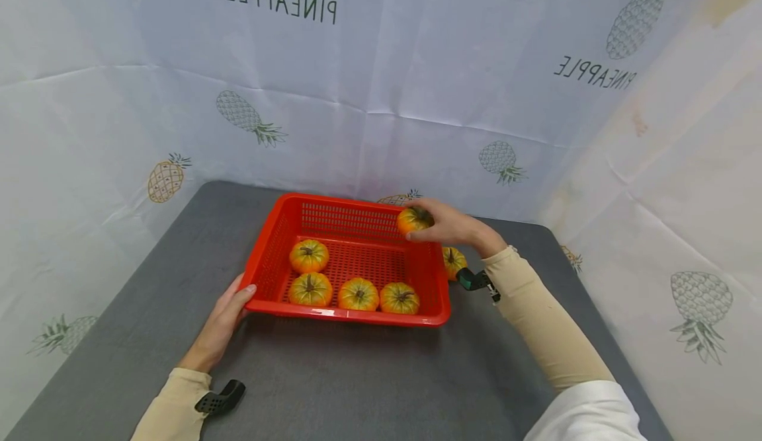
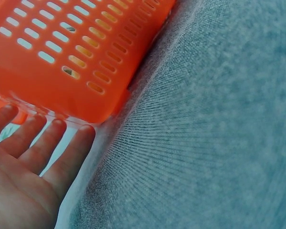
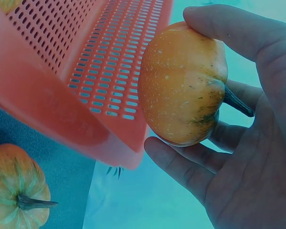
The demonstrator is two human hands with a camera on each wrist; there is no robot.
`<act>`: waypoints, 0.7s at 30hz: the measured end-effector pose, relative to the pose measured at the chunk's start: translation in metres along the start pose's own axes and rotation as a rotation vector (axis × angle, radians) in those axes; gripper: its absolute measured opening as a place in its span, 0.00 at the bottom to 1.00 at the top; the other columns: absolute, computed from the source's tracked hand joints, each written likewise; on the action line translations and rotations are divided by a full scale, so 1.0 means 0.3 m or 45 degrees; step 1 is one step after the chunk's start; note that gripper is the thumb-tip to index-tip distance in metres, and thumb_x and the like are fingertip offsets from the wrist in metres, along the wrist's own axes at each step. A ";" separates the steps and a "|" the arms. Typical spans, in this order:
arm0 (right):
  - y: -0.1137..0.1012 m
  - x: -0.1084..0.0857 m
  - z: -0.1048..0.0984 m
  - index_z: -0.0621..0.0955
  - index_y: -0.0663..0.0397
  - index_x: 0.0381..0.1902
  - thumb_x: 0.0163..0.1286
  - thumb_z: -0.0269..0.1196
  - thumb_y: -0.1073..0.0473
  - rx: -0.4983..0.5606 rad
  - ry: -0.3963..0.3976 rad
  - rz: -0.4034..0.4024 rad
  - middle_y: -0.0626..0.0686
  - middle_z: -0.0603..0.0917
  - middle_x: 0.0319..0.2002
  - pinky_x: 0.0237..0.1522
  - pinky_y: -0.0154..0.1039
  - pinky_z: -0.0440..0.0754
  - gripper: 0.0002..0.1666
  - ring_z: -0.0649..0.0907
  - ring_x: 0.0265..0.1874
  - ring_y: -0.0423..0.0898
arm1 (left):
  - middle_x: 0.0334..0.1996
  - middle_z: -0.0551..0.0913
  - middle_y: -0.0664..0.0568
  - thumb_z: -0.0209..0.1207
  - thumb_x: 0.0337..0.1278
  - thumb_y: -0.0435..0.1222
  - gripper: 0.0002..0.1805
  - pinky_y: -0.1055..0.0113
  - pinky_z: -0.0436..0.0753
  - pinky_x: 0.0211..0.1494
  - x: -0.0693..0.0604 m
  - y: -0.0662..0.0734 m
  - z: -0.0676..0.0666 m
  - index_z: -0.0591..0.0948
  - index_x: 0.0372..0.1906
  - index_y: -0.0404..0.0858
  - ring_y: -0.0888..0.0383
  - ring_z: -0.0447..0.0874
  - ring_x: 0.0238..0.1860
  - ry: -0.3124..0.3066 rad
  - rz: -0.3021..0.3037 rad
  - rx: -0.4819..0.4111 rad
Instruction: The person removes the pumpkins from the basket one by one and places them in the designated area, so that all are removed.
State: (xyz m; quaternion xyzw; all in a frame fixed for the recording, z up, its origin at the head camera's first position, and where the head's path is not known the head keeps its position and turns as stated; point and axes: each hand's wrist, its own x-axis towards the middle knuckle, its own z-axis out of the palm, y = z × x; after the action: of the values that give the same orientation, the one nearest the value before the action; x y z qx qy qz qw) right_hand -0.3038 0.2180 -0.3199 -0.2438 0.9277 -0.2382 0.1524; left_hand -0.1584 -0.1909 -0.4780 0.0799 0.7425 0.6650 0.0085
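A small orange-and-green pumpkin [image 1: 415,221] is in my right hand [image 1: 443,223], above the far right corner of a red plastic basket [image 1: 351,317]. In the right wrist view, thumb and fingers grip that pumpkin [image 3: 183,83] around its sides, its dark stem toward the palm. My left hand [image 1: 225,312] holds the basket's near left corner, thumb over the rim. The left wrist view has its fingers [image 2: 69,157] against the basket's outside; the thumb is out of sight there. Several pumpkins lie inside the basket, among them one at the left [image 1: 309,256].
Another pumpkin [image 1: 454,262] sits on the grey table [image 1: 357,381], just outside the basket's right wall and partly hidden by it. Pale cloth with pineapple prints [image 1: 381,84] hangs behind the table and along its sides.
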 end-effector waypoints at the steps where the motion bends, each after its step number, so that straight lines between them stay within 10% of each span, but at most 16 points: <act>1: 0.000 -0.002 -0.002 0.63 0.50 0.77 0.71 0.66 0.47 -0.001 0.001 0.003 0.56 0.71 0.67 0.63 0.54 0.75 0.42 0.75 0.59 0.53 | 0.67 0.68 0.45 0.41 0.79 0.46 0.31 0.82 0.72 0.57 0.000 0.000 0.000 0.54 0.79 0.38 0.69 0.74 0.58 0.002 0.002 0.002; 21: 0.034 -0.033 -0.037 0.63 0.49 0.76 0.70 0.67 0.46 -0.034 0.049 0.047 0.58 0.67 0.73 0.68 0.59 0.70 0.43 0.72 0.68 0.57 | 0.64 0.71 0.49 0.41 0.80 0.46 0.30 0.80 0.74 0.56 0.002 0.001 0.003 0.56 0.78 0.38 0.68 0.76 0.56 0.014 -0.002 0.006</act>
State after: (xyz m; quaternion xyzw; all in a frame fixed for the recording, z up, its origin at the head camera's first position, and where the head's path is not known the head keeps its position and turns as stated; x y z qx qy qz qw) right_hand -0.3038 0.2351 -0.3143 -0.2241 0.9378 -0.2276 0.1357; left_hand -0.1591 -0.1900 -0.4778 0.0757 0.7442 0.6636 0.0046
